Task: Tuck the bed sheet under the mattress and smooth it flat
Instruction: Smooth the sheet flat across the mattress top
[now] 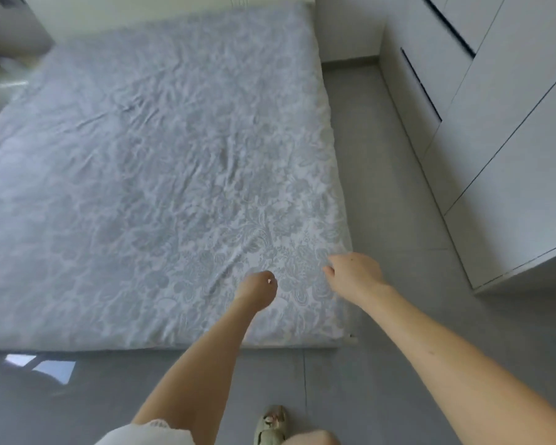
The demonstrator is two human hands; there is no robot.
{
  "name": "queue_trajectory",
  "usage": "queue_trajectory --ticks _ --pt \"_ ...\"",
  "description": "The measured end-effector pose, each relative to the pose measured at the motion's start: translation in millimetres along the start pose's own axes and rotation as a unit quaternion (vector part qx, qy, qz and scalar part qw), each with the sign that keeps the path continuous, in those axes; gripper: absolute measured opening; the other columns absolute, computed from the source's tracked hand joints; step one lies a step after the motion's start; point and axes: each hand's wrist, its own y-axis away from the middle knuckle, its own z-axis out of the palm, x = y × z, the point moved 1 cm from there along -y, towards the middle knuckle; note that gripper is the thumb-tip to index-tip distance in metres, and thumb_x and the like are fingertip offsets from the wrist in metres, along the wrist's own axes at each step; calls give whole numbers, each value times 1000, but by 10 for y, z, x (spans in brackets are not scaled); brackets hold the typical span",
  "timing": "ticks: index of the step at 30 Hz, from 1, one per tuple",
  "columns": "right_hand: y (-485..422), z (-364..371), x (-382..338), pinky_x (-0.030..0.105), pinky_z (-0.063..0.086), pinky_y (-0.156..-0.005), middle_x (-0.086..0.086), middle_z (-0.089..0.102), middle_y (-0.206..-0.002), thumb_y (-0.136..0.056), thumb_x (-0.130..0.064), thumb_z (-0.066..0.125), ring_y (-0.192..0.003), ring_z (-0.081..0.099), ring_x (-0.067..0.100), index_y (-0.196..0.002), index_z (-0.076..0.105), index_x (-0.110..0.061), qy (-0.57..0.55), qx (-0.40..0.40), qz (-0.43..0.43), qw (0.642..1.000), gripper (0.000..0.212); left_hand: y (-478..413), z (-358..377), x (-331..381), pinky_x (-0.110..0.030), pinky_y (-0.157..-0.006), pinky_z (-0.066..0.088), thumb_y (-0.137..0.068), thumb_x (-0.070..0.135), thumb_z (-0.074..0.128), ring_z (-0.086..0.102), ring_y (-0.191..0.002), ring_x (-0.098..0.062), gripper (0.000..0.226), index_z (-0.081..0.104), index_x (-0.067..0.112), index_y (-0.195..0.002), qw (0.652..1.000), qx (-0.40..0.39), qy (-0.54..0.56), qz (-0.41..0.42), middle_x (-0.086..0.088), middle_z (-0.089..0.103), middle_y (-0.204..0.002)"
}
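Mostly, the job looks far along. The bed sheet is spread over the whole top of the mattress and reaches all 4 edges that show.

On the left side the cloth lies fairly flat, though blur hides the fine detail. No loose cloth hangs onto the floor along the near edge, so I judge that edge already tucked. Across the middle, several long creases run on a slant toward the near right corner, so the smoothing is not yet done.

The left hand is over the sheet near that corner with its fingers curled in. I cannot tell whether it pinches cloth or holds nothing. The right hand is just beside the right edge with its fingers bent down toward the sheet. Whether they grip the cloth is also unclear.

The right edge follows the mattress side closely. At the near right corner a small pale bit pokes out, so that corner may need more tucking.

The sheet is thin, pale grey-blue cloth with a leafy flower pattern, soft and rumpled all over. It should slide and flatten easily under a flat palm. A pale wardrobe stands well apart on the right.
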Motion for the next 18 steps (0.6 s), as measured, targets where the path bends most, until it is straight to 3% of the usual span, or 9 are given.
queue_trajectory --ticks 2,5,8,12,15,18 --pt "-27 -463 -104 28 19 -46 -3 31 -57 -97 -20 33 -51 28 14 -63 31 -15 -22 35 -28 999 34 111 -421 194 -29 -83 45 -99 26 36 59 -105 -23 36 55 13 -127 998 61 28 3 -7 61 -123" --pt "-182 -1106 -204 28 17 -47 -2 30 -56 -96 -18 33 -51 24 14 -61 27 -15 -41 70 -64 995 36 148 -1076 402 -28 -74 45 -98 23 39 61 -95 -25 32 60 12 -119 985 153 78 -1 -7 65 -114" --pt "-367 -1615 -239 30 17 -47 -1 31 -56 -97 -19 34 -49 25 15 -62 29 -14 -45 72 -105 991 36 93 -1620 534 -26 -59 41 -97 21 39 57 -72 -22 31 63 7 -110 970 212 116 -16 -11 67 -99" --pt "-776 -2273 -88 32 31 -51 3 47 -59 -96 -24 39 -57 43 22 -63 44 -12 -35 95 -145 984 36 -125 -2268 848 -30 -60 42 -97 20 40 58 -73 -26 26 63 9 -99 944 273 182 -27 -11 66 -88" --pt "-1149 -2716 111 42 52 -72 14 67 -87 -96 -31 42 -82 61 31 -90 65 -2 -87 90 -176 976 37 -295 -2664 1141 -27 -62 43 -96 20 42 56 -75 -21 25 64 14 -107 921 310 235 -18 -9 65 -91" --pt "-1545 -3080 353 47 51 -82 19 67 -94 -95 -33 47 -89 63 32 -97 65 2 -145 90 -186 968 40 -491 -2987 1393 -27 -66 42 -97 23 44 55 -80 -17 27 63 12 -114 907 338 250 -15 -2 61 -91"
